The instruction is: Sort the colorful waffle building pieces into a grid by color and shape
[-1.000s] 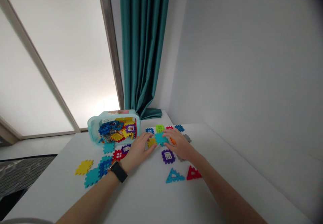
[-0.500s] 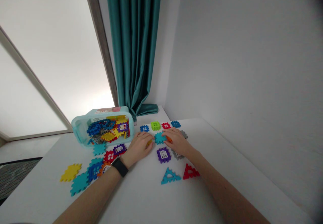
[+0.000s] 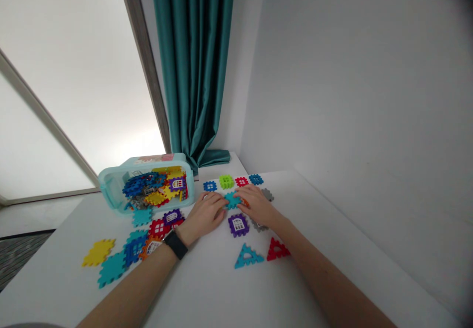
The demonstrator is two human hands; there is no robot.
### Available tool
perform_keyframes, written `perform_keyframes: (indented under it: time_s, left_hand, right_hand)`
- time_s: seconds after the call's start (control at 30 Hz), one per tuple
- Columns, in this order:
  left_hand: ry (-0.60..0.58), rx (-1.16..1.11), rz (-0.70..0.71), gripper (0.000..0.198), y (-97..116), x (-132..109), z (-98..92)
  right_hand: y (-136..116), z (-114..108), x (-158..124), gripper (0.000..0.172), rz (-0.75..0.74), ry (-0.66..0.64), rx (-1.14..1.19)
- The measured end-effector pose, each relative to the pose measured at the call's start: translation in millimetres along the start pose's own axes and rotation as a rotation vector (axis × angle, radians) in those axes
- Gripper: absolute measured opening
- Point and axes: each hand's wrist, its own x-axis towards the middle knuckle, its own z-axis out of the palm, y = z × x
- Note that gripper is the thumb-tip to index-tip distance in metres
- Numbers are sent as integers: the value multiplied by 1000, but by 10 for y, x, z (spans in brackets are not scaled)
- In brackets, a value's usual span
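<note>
A turquoise square building tile (image 3: 232, 200) with toothed edges lies flat between my hands. The fingers of my left hand (image 3: 209, 212) are bent down at its left edge, over a yellow tile that showed under them earlier and is now covered. On the opposite edge, my right hand (image 3: 259, 205) closes its fingers on an orange tile (image 3: 246, 203), mostly hidden beneath them. Nearer me lies a purple window tile (image 3: 238, 225), with a grey tile (image 3: 258, 225) partly under my right wrist. A blue triangle (image 3: 249, 256) and a red triangle (image 3: 277, 249) lie closest.
Behind my hands is a row of blue (image 3: 210, 186), green (image 3: 226, 181), red (image 3: 242, 181) and blue tiles (image 3: 256, 180). A pale blue bin (image 3: 107, 190) of pieces lies tipped at left. Several tiles, including a yellow one (image 3: 98, 252), spread before it. Walls bound the right.
The view has shifted slightly, moving everything a little left. The yellow tile at my left fingers has gone out of sight beneath them. Both hands stay beside the turquoise tile.
</note>
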Motion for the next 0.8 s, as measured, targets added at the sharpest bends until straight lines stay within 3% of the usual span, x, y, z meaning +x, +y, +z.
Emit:
perform_keyframes:
  time_s: [0.8]
  left_hand:
    - [5,-16,6,20,-6,4,10]
  right_hand:
    - [-31,9,10,29,-23,-18,19]
